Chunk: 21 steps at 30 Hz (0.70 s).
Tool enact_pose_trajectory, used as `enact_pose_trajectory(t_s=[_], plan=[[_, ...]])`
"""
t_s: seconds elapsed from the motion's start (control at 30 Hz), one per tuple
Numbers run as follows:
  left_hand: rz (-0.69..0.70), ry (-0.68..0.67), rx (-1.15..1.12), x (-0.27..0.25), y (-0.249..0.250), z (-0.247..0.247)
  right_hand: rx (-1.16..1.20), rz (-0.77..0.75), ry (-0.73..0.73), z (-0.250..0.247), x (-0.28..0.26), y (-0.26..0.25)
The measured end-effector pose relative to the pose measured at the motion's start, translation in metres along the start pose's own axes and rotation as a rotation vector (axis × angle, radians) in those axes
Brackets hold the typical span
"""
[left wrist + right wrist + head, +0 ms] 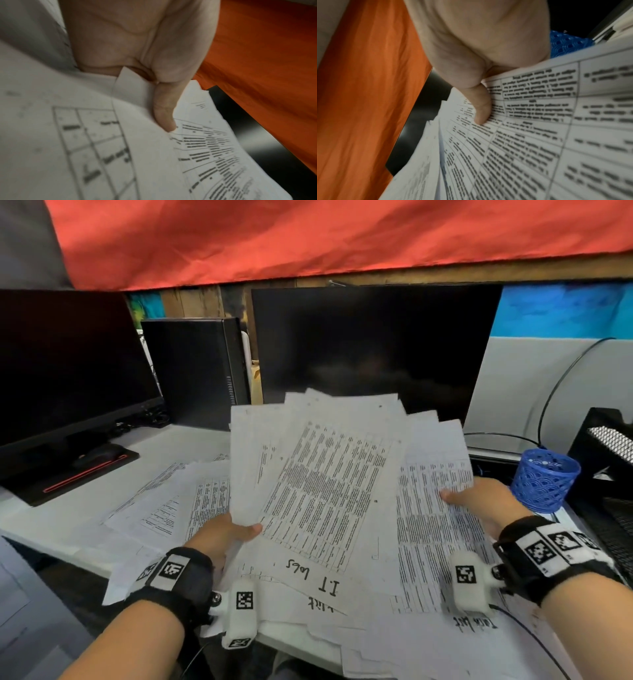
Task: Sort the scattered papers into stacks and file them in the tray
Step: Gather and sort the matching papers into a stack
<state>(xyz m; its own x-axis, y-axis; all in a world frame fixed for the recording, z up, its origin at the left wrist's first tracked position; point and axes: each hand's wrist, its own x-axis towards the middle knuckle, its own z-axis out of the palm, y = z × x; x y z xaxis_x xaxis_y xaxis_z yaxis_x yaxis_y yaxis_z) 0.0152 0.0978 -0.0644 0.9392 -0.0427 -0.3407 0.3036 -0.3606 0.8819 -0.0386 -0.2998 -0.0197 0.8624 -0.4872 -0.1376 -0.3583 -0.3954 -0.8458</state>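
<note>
- The person's left hand (224, 534) is reaching forward from the lower left, its thumb (164, 115) pressing down on the top of the papers (329, 484) it is pinching.
- The right hand (486, 501) is gripping the same sheaf at its right edge, thumb (482, 108) lying flat on top.
- Both forearms are extending forward, each wrist wearing a black band.

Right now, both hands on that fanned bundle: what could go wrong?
1. The sheets are splayed and unaligned; the left hand and right hand pinch only the edges, so inner pages could slip out.
2. The blue pen cup sits right beside the right hand; a swing toward the black mesh tray could knock it over.
3. Loose papers on the desk might get dragged off.
</note>
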Motion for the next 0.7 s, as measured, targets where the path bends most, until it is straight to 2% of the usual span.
enact_pose_trajectory(t_s=[0.1,0.2,0.37,0.5,0.6,0.7], plan=[[0.038,-0.055,-0.269,-0.002,0.001,0.002,0.293,-0.014,-0.065,-0.005,0.000,0.002],[0.085,-0.155,-0.388,-0.012,0.017,0.016,0.494,-0.017,-0.136,0.000,-0.003,-0.003],[0.221,-0.236,-0.387,-0.021,0.041,0.043,0.572,-0.126,-0.145,0.015,-0.019,-0.026],[0.321,-0.208,-0.401,-0.024,0.051,0.059,0.550,-0.234,-0.059,0.018,-0.025,-0.038],[0.330,-0.161,-0.400,-0.028,0.056,0.062,0.767,-0.281,-0.018,0.017,-0.037,-0.044],[0.332,-0.183,-0.416,-0.032,0.057,0.062,0.949,-0.331,-0.090,0.013,-0.048,-0.041]])
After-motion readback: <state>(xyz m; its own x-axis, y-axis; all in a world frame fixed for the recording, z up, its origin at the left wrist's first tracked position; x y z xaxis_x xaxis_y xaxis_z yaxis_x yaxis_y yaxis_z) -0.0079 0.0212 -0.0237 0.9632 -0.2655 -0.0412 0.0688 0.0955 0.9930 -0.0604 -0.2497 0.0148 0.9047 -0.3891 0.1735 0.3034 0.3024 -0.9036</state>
